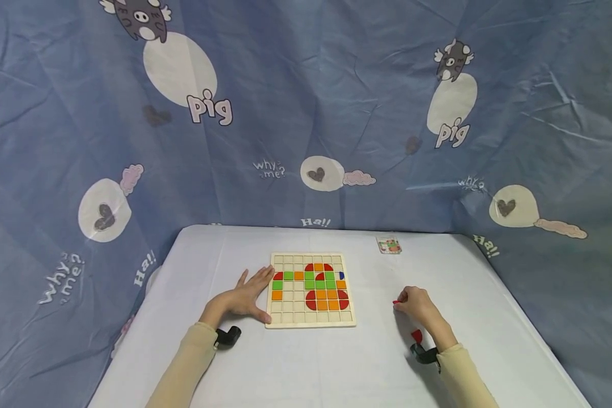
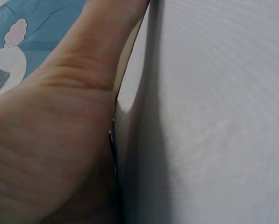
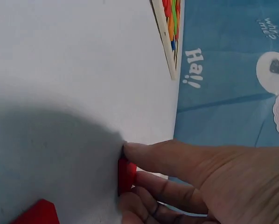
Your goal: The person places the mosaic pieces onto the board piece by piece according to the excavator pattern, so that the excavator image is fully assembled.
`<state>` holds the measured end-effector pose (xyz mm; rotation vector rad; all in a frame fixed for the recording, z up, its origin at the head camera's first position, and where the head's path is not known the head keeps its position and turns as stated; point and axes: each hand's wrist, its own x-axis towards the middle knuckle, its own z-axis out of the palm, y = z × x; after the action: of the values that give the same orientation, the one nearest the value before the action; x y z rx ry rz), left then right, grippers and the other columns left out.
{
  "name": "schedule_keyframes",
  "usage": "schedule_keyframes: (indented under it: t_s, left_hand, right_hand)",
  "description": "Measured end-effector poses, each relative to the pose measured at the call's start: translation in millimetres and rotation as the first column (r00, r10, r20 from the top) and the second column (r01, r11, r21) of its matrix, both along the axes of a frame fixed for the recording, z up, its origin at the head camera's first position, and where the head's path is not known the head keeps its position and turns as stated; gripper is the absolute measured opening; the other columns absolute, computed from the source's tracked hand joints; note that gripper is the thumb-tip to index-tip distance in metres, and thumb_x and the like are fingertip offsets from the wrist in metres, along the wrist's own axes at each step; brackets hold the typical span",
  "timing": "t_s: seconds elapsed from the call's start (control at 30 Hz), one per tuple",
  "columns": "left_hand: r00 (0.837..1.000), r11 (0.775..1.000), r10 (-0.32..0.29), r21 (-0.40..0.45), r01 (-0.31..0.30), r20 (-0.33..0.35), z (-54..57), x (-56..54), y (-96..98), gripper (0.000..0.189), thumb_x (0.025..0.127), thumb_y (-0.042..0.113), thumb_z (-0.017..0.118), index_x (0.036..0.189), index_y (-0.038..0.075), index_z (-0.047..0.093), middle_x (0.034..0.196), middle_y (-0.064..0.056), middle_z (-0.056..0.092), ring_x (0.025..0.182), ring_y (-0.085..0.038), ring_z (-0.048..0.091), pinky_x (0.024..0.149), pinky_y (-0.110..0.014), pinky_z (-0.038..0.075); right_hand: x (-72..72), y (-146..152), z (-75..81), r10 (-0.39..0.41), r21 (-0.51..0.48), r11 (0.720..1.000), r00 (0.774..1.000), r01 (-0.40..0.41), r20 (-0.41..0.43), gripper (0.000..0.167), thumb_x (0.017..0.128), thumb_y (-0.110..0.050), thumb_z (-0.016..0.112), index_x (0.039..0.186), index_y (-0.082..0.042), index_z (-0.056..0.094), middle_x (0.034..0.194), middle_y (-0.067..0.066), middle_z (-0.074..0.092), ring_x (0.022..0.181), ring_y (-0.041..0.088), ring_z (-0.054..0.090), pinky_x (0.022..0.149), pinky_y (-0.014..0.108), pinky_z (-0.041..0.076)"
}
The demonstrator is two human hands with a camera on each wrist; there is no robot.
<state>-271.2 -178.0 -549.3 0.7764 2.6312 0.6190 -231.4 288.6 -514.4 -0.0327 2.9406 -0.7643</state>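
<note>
A wooden grid board [image 1: 288, 320] lies on the white table, with red, green, orange and blue pieces set in several of its squares. My left hand [image 1: 242, 297] rests at the board's left side, fingers spread, the thumb by its near left corner. To the right of the board, my right hand [image 1: 418, 305] pinches a small red piece [image 3: 126, 176] between thumb and fingers, close to the tabletop. Another red piece [image 1: 417, 336] lies on the table below that wrist; part of it also shows in the right wrist view. The left wrist view shows mostly the palm side.
A small pattern card [image 1: 389, 245] lies at the back right of the white table [image 1: 306, 368]. Behind and around the table hangs a blue printed cloth [image 1: 285, 113]. A black wrist camera [image 1: 228, 336] sits on the left wrist and another [image 1: 422, 353] on the right.
</note>
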Motion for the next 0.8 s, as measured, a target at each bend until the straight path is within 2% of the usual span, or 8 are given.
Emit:
schedule_keyframes:
  t_s: [0.1,0.17,0.33,0.4,0.5,0.6,0.7,0.8]
  left_hand:
    - [1.0,1.0,0.001,0.008,-0.001,0.003,0.5,1.2,1.0,0.132,0.063,0.065,0.078,0.156,0.007,0.004,0.164,-0.01,-0.002,0.151,-0.031,-0.001,0.116,-0.062,-0.011]
    - [1.0,1.0,0.002,0.01,-0.002,0.005,0.9,1.6,1.2,0.132,0.063,0.064,0.079,0.156,0.007,0.005,0.164,-0.01,-0.002,0.151,-0.031,-0.001,0.116,-0.062,-0.011]
    - [1.0,1.0,0.0,-0.001,0.0,0.005,1.8,1.4,1.1,0.132,0.063,0.065,0.078,0.156,0.007,0.005,0.164,-0.01,-0.002,0.151,-0.031,-0.001,0.117,-0.061,-0.011]
    - [1.0,1.0,0.0,-0.003,0.0,0.0,2.0,1.1,0.7,0.132,0.063,0.066,0.078,0.155,0.006,0.005,0.164,-0.011,-0.001,0.151,-0.032,-0.001,0.116,-0.062,-0.01]
    - [1.0,1.0,-0.001,-0.001,0.001,0.006,2.3,1.2,0.8,0.132,0.063,0.065,0.078,0.155,0.006,0.004,0.164,-0.011,-0.001,0.151,-0.032,-0.001,0.116,-0.062,-0.011]
    - [1.0,1.0,-0.003,0.001,0.003,0.013,1.6,1.6,0.8,0.132,0.063,0.066,0.078,0.155,0.006,0.004,0.164,-0.011,-0.002,0.151,-0.032,-0.002,0.116,-0.062,-0.012]
    - [1.0,1.0,-0.002,-0.008,0.002,0.012,0.6,1.5,0.8,0.133,0.063,0.067,0.077,0.156,0.007,0.004,0.164,-0.01,-0.002,0.151,-0.031,-0.002,0.116,-0.062,-0.011]
    - [1.0,1.0,0.005,-0.012,-0.005,0.002,0.3,0.8,0.6,0.133,0.062,0.067,0.077,0.155,0.007,0.004,0.164,-0.01,-0.002,0.151,-0.031,-0.001,0.117,-0.061,-0.011]
  right_hand:
    - [-2.7,3,-0.1,0.057,-0.01,0.998,0.998,-0.057,-0.004,0.013,0.079,-0.007,0.075,0.08,-0.002,0.063,0.074,0.004,0.063,0.067,0.014,0.054,0.06,0.028,0.046]
    - [-5.7,7,-0.3,0.128,-0.028,0.991,0.992,-0.128,0.0,0.009,0.08,-0.003,0.073,0.083,-0.003,0.065,0.079,0.003,0.063,0.07,0.013,0.054,0.062,0.027,0.046]
    - [-14.8,16,-2.3,0.344,-0.076,0.936,0.939,-0.343,0.004,0.016,0.078,0.007,0.069,0.09,-0.004,0.066,0.089,0.004,0.061,0.079,0.013,0.056,0.067,0.023,0.048]
    - [-16.9,16,-2.6,0.383,-0.076,0.921,0.924,-0.381,0.002,0.017,0.078,0.007,0.069,0.092,-0.003,0.066,0.09,0.006,0.06,0.079,0.014,0.056,0.066,0.023,0.048]
    - [-16.7,13,-1.1,0.299,-0.068,0.952,0.954,-0.299,-0.009,0.014,0.082,0.0,0.07,0.094,-0.003,0.064,0.089,0.006,0.059,0.077,0.013,0.054,0.064,0.024,0.047]
    - [-13.4,9,3.0,0.095,-0.035,0.995,0.995,-0.096,-0.039,0.014,0.087,-0.015,0.07,0.089,-0.003,0.062,0.082,0.006,0.06,0.07,0.014,0.052,0.058,0.025,0.043]
    - [-8.3,5,9.0,-0.056,0.009,0.998,0.998,0.056,-0.02,0.031,0.089,-0.029,0.068,0.077,-0.001,0.062,0.071,0.006,0.06,0.062,0.016,0.05,0.053,0.026,0.04]
    - [-4.2,1,11.9,-0.098,0.05,0.994,0.995,0.096,0.036,0.041,0.085,-0.035,0.07,0.07,0.002,0.064,0.067,0.008,0.06,0.059,0.018,0.05,0.051,0.027,0.04]
